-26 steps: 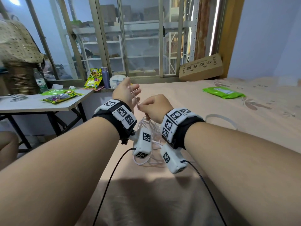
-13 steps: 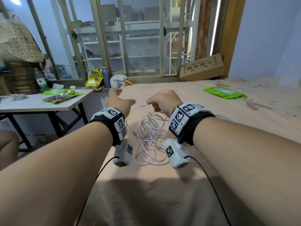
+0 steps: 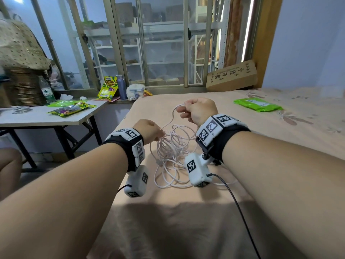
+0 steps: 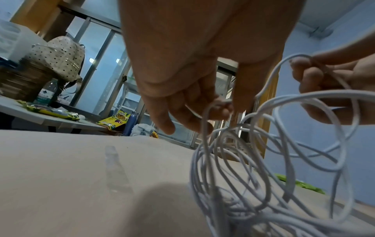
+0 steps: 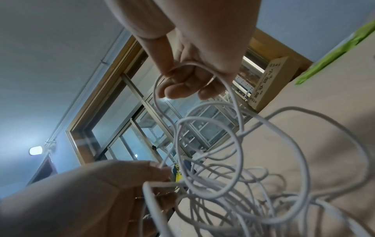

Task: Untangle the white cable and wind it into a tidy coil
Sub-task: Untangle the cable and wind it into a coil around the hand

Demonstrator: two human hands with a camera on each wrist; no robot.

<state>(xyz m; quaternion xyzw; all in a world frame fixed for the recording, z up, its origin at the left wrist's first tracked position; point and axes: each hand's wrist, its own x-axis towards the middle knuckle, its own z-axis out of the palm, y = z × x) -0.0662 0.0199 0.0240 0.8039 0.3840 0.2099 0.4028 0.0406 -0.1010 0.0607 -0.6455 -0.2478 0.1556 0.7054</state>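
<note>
A peach bed (image 3: 242, 212) carries the white cable (image 3: 173, 159) and a green packet (image 3: 257, 104).

Home bedroom: bed (image 3: 242, 146), folding table (image 3: 37, 120) with snacks, sliding window (image 3: 158, 43).

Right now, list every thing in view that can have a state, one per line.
white cable: tangled in loose loops, partly lifted, the rest on the bed
left hand: pinches a strand low by the tangle
right hand: fingers curled round a raised loop
bed: sheet laid flat, bears the cable
green packet: lies flat on the bed
water bottle: upright
purple flask: upright
</note>
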